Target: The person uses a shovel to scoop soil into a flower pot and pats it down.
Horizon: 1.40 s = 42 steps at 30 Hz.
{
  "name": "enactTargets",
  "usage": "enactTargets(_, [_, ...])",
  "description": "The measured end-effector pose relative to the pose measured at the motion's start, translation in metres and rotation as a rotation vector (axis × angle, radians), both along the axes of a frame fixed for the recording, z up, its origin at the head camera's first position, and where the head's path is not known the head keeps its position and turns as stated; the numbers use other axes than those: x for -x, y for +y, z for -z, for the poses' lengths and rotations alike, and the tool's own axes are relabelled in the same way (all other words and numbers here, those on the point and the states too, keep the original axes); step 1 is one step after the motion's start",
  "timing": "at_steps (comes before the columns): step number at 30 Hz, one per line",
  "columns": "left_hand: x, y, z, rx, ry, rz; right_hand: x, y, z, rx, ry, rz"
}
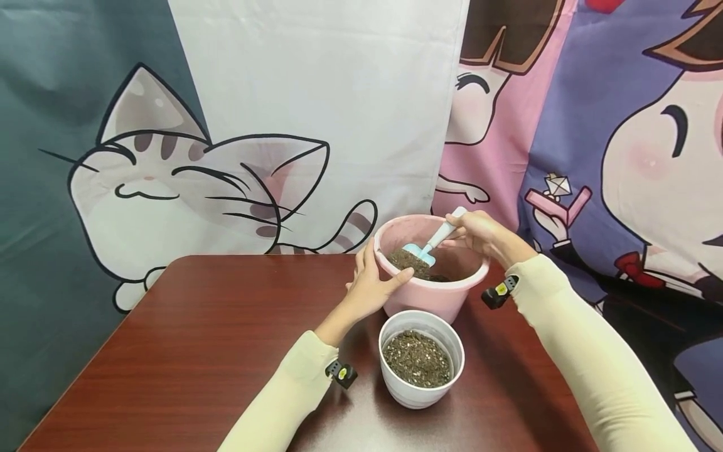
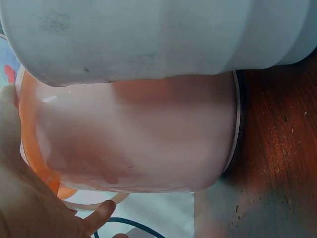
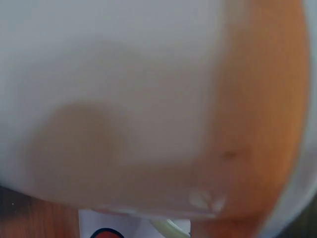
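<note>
A pink bucket with dark soil inside stands at the table's back edge. My left hand grips its left rim, the thumb over the edge; in the left wrist view the hand lies beside the bucket's pink wall. My right hand holds the white handle of a small trowel, whose light blue blade is in the bucket at the soil. In front of the bucket stands a white pot holding speckled soil. The right wrist view shows mostly blurred bucket wall.
The brown table reaches to a printed cloth backdrop with a cat and cartoon figures. In the left wrist view, the white pot's side is close to the camera, and small crumbs lie on the table.
</note>
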State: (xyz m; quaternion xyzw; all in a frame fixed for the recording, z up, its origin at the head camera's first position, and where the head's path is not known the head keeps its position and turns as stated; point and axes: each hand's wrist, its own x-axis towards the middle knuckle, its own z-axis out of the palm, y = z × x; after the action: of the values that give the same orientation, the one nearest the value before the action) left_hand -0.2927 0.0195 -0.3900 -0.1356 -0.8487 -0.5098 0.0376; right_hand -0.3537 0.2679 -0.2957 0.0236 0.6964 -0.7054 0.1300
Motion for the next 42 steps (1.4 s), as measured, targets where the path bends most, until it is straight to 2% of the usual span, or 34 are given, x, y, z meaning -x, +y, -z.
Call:
enactTargets(6, [0.001, 0.001, 0.001, -0.018, 0.006, -0.008, -0.004, 0.014, -0.003, 0.110, 0.001, 0.024])
enactTargets(16, [-0.001, -0.002, 0.001, -0.048, 0.006, 0.031, -0.012, 0.026, 0.002, 0.254, 0.023, 0.038])
enactTargets(18, [-0.006, -0.004, 0.000, -0.049, 0.023, 0.023, -0.014, 0.028, 0.002, 0.273, 0.022, 0.055])
enactTargets(21, [-0.018, -0.009, -0.002, -0.054, 0.076, 0.011, -0.017, 0.031, 0.002, 0.297, 0.031, 0.057])
enactTargets(28, [-0.054, -0.020, 0.006, -0.005, 0.176, 0.061, -0.026, 0.035, -0.005, 0.320, 0.050, 0.048])
enactTargets(30, [-0.062, -0.022, 0.009, 0.001, 0.170, 0.073, -0.031, 0.036, -0.007, 0.318, 0.056, 0.052])
enactTargets(33, [-0.072, -0.024, 0.014, 0.044, 0.136, 0.153, -0.039, 0.036, -0.009, 0.331, 0.065, 0.060])
enactTargets(37, [-0.080, -0.026, 0.022, 0.189, 0.098, 0.260, -0.053, 0.036, -0.010, 0.353, 0.087, 0.054])
enactTargets(39, [-0.083, -0.027, 0.025, 0.250, 0.088, 0.286, -0.060, 0.036, -0.011, 0.348, 0.103, 0.044])
enactTargets(42, [-0.085, -0.027, 0.027, 0.309, 0.092, 0.293, -0.070, 0.034, -0.011, 0.315, 0.128, 0.026])
